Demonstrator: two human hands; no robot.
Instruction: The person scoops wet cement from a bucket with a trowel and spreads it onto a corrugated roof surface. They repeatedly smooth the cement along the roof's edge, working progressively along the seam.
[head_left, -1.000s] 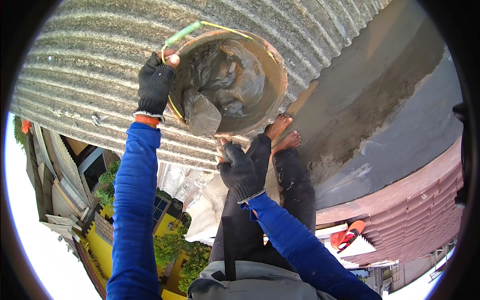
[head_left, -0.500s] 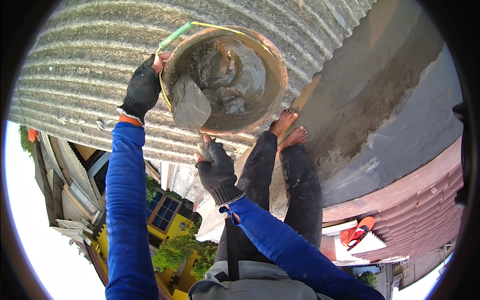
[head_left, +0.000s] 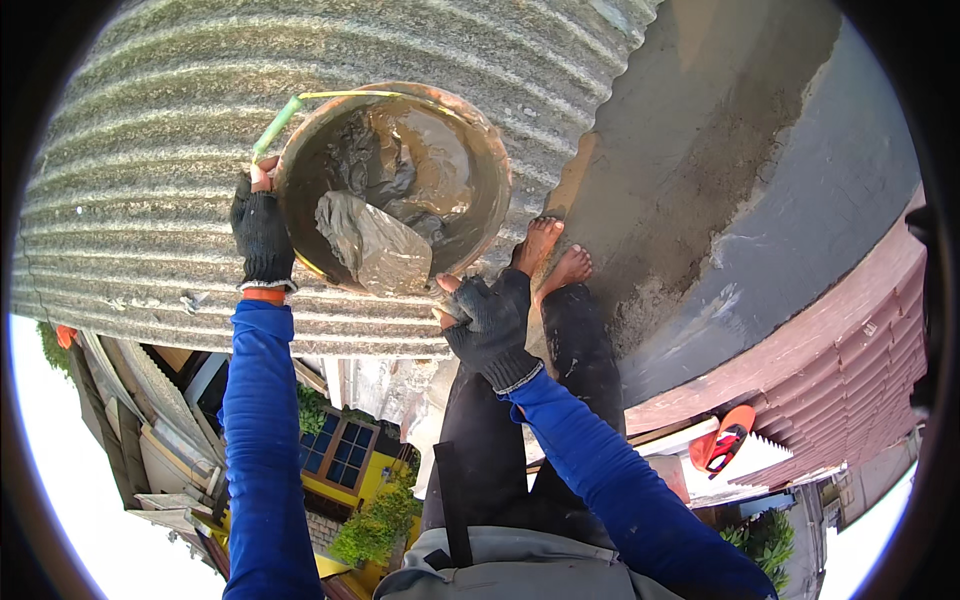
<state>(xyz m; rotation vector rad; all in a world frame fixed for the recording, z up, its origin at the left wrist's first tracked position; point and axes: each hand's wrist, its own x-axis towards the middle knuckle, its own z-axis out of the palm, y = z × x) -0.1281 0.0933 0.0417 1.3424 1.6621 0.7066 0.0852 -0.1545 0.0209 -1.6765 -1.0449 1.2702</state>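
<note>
A round bucket [head_left: 497, 200] of wet grey mortar [head_left: 425, 160] rests on the corrugated roof sheets in front of me. My left hand [head_left: 263, 235], in a black fingerless glove, is closed on the bucket's left rim, beside the green grip [head_left: 277, 125] of its yellow handle. My right hand [head_left: 488, 325], gloved the same way, is closed around a trowel, just outside the near rim. The mortar-coated trowel blade [head_left: 378, 245] reaches over that rim into the bucket; the trowel's handle is hidden in my fist.
Corrugated grey sheets [head_left: 150, 200] spread left and behind the bucket. My bare feet [head_left: 555, 255] stand right of it, by a strip of smoothed wet mortar [head_left: 690, 150]. Beyond the strip runs a reddish tiled roof [head_left: 820, 400] with an orange-red object [head_left: 722, 440]; houses lie far below.
The trowel blade has moved from the bucket's left side toward its middle, and my right hand has gone right along the near rim. The whole view has shifted; my left hand keeps the rim.
</note>
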